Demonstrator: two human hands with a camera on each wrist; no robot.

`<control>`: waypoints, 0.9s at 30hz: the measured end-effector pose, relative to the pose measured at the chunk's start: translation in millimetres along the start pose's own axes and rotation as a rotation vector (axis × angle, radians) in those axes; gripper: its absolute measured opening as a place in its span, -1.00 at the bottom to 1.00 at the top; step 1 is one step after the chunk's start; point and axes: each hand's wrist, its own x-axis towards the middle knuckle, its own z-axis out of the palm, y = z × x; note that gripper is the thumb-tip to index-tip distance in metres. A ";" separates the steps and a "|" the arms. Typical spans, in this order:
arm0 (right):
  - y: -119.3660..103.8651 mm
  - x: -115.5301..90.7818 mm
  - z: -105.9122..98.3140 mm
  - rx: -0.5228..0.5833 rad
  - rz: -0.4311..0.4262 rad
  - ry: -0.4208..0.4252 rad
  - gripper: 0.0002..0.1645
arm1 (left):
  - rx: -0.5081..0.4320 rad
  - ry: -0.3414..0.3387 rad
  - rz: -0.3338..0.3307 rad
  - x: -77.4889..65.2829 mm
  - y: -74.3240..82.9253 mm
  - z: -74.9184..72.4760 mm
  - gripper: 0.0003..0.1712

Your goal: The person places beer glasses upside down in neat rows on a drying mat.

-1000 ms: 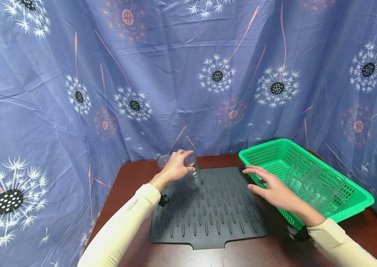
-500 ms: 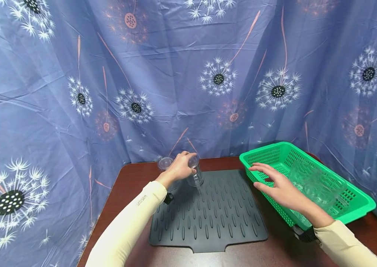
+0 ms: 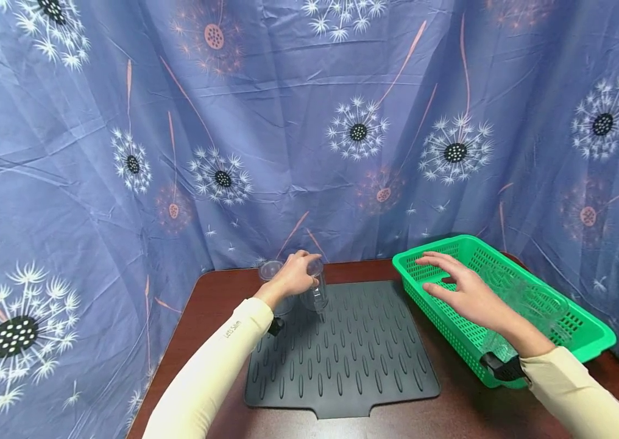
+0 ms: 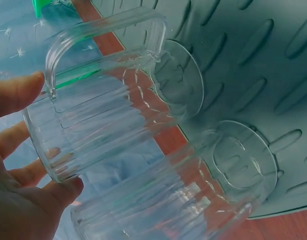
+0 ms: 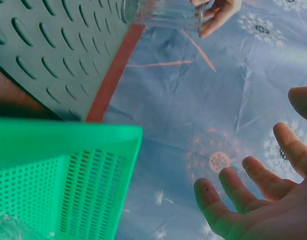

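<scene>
My left hand [image 3: 292, 278] grips a clear glass mug [image 3: 316, 296] round its upper end, at the back left of a dark grey ridged mat [image 3: 353, 360]. In the left wrist view the fingers and thumb lie round the mug's near end, its handle [image 4: 103, 32] sticks out to the side, and its far end is at the mat. A second clear mug [image 4: 158, 205] stands close beside it, partly behind my left hand in the head view. My right hand [image 3: 471, 296] hovers, fingers spread and holding nothing, over the left side of a green basket [image 3: 441, 320].
Several clear glass mugs [image 3: 531, 305] lie in the right part of the basket; their outlines overlap. The brown table [image 3: 194, 311] shows round the mat. A blue dandelion-print curtain [image 3: 287, 122] hangs directly behind the table.
The mug in my left hand has gone from tilted to more upright, staying near the mat's back left. My right hand has drifted right, further over the basket.
</scene>
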 end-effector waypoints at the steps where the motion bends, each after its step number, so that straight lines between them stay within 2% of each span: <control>1: 0.9 1.7 -2.1 -0.001 0.000 -0.005 -0.47 | -0.007 -0.002 0.003 0.0 -0.1 0.6 -0.23; 7: 11.2 9.3 -16.2 -0.001 0.038 -0.028 -0.45 | -0.031 0.005 0.005 -1.0 1.5 1.3 -0.23; 18: 46.6 17.0 -51.7 -0.139 0.140 -0.088 -0.37 | -0.045 0.009 0.031 2.2 5.0 5.0 -0.23; 23: 67.6 24.1 -65.1 -0.190 0.198 -0.152 -0.25 | -0.068 0.002 0.002 3.3 3.7 5.4 -0.23; 27: 85.2 27.0 -73.0 -0.235 0.237 -0.190 -0.14 | -0.103 -0.003 0.004 5.4 2.9 5.2 -0.22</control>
